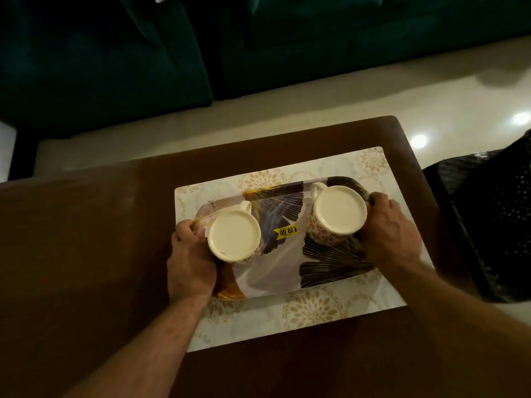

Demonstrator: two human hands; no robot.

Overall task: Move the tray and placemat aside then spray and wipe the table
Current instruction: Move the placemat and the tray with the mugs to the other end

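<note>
- Brown polished wooden tabletop (pixel 86 254) fills the lower part of the view; a pale rectangular placemat with gold flower prints (pixel 313 308) lies flat on its right half.
- On the placemat sits a rectangular tray with dark fan-shaped leaf pattern and gold patches (pixel 287 262); the placemat shows on all sides around it.
- Two cream ceramic mugs stand upside down on the tray, with their flat bases up; the left mug (pixel 234 235) is near the left end of the tray, and the right mug with small orange flowers (pixel 339 209) is near the right end; both handles point away from the person.
- A yellow price sticker (pixel 286 231) is on the tray between the two mugs.
- The left hand (pixel 191 259) is closed on the left short edge of the tray, just beside the left mug; the right hand (pixel 388 228) grips the right short edge, with fingers curled over the rim beside the right mug.
- A dark green sofa (pixel 115 67) stands beyond the tabletop on a pale glossy floor (pixel 431 96); a black dotted object (pixel 494 219) is at the right, and I cannot tell what it is.
</note>
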